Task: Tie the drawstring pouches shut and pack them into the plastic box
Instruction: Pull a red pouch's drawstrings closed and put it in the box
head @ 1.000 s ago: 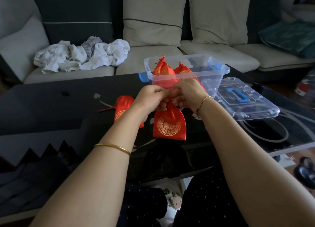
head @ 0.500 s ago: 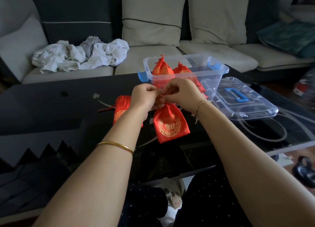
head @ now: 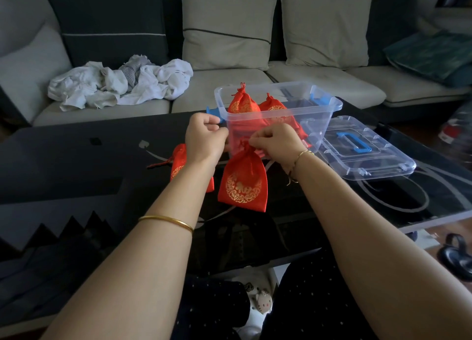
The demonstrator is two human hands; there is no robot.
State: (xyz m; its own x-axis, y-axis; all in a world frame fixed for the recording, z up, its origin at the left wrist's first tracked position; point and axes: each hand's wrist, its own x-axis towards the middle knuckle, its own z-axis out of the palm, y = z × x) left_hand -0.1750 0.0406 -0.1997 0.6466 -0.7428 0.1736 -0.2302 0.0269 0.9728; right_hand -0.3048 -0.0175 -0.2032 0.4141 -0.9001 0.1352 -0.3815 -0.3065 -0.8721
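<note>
A red drawstring pouch (head: 242, 180) with a gold emblem hangs above the dark glass table, its neck gathered. My right hand (head: 277, 142) pinches the cord at the pouch's neck. My left hand (head: 204, 138) is curled a little to the left, pinching the other end of the cord. Another red pouch (head: 178, 164) lies on the table, partly hidden behind my left forearm. Two tied red pouches (head: 244, 104) stand inside the clear plastic box (head: 319, 115), just beyond my hands.
The box's clear lid (head: 367, 158) with a blue handle lies on the table to the right. A pile of white cloth (head: 120, 82) sits on the sofa behind. The glass table's edge (head: 434, 219) runs at the near right, with shoes on the floor below.
My hands have drawn apart, the left moving left and up. The pouch's neck has cinched tighter and the pouch has swung to hang lower.
</note>
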